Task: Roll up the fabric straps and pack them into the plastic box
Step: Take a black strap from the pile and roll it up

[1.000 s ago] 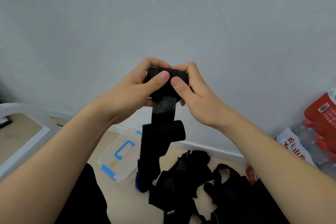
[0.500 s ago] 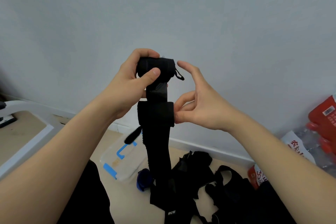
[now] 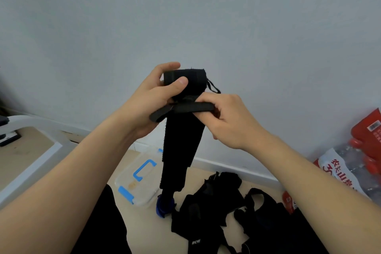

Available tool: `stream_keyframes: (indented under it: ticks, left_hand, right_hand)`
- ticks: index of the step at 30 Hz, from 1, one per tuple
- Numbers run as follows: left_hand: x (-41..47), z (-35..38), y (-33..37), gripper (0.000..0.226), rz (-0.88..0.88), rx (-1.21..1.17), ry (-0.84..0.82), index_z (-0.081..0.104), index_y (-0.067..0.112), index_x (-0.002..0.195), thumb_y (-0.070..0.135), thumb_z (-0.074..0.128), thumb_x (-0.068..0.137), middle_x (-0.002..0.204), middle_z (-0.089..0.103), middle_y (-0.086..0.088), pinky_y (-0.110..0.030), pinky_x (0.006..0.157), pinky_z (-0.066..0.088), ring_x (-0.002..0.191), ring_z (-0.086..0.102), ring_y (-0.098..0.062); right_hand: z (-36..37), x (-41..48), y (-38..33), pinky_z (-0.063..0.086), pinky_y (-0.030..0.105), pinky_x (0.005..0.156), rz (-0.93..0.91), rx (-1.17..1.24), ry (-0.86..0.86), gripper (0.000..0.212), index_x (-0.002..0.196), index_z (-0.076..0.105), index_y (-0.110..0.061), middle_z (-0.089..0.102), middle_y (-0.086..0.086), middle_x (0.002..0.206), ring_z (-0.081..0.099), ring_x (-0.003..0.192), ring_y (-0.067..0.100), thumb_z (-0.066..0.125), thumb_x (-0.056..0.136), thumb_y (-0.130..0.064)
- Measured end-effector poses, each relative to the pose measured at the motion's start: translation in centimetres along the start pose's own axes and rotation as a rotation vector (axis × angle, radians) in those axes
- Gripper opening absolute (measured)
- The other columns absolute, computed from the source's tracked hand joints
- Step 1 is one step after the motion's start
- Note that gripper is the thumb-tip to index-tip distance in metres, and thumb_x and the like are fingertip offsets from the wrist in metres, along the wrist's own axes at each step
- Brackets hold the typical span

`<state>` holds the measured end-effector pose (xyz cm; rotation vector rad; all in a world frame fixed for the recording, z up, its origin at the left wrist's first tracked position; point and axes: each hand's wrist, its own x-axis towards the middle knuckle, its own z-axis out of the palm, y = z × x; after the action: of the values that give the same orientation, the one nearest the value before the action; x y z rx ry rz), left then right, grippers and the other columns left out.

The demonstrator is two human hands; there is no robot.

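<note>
A black fabric strap point(image 3: 181, 146) is held up in front of the wall, its top end wound into a roll point(image 3: 191, 80). My left hand point(image 3: 152, 101) grips that roll, thumb across its front. Just below, my right hand point(image 3: 228, 119) pinches a folded band of the same strap under the roll. The loose tail hangs down toward the floor. The clear plastic box point(image 3: 125, 177) with blue latches lies on the floor below, partly hidden by the hanging tail. Several more black straps point(image 3: 226, 208) lie in a heap to its right.
A blue item point(image 3: 160, 208) lies between the box and the heap. Packs of bottled water in red and white wrap point(image 3: 354, 163) stand at the right wall. A white frame with a tan board point(image 3: 28, 150) is at the left. My dark trouser leg point(image 3: 107, 222) is at the bottom.
My right hand let go of the roll, opened, then came back and pinched the folded band just under it. The roll went a little higher in my left hand.
</note>
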<state>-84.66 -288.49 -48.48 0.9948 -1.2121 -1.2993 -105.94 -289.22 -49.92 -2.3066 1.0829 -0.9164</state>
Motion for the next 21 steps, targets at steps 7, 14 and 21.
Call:
stream_keyframes:
  ticks: [7, 14, 21]
  left_hand:
    - [-0.19, 0.18, -0.16, 0.037, -0.084, -0.036, -0.110, 0.067, 0.002, 0.137, 0.023, 0.061, 0.107, 0.124, 0.073, -0.017, -0.064, 0.118, 0.044, 0.131, 0.063, -0.050]
    - [-0.14, 0.19, 0.28, 0.039, -0.135, -0.058, -0.149, 0.070, 0.008, 0.138, 0.026, 0.063, 0.104, 0.134, 0.073, -0.016, -0.047, 0.101, 0.059, 0.115, 0.071, -0.031]
    - [-0.35, -0.01, -0.07, 0.037, -0.183, 0.049, -0.272, 0.071, 0.012, 0.137, 0.027, 0.063, 0.104, 0.135, 0.075, -0.010, -0.045, 0.105, 0.060, 0.123, 0.073, -0.027]
  right_hand:
    - [0.60, 0.03, -0.23, 0.046, 0.040, 0.055, 0.155, -0.142, 0.014, 0.042, 0.073, 0.059, -0.025, 0.056, -0.004, 0.058, 0.056, 0.056, 0.017, 0.053, 0.082, -0.065]
    - [0.17, 0.42, -0.01, 0.056, 0.044, 0.067, 0.221, -0.177, 0.003, 0.052, 0.100, 0.060, -0.034, 0.067, -0.007, 0.080, 0.066, 0.075, 0.016, 0.046, 0.085, -0.082]
    - [0.31, 0.55, 0.50, 0.066, 0.056, 0.080, 0.373, 0.324, 0.121, 0.041, 0.116, 0.070, -0.021, 0.079, 0.006, 0.102, 0.079, 0.094, 0.023, 0.093, 0.084, -0.034]
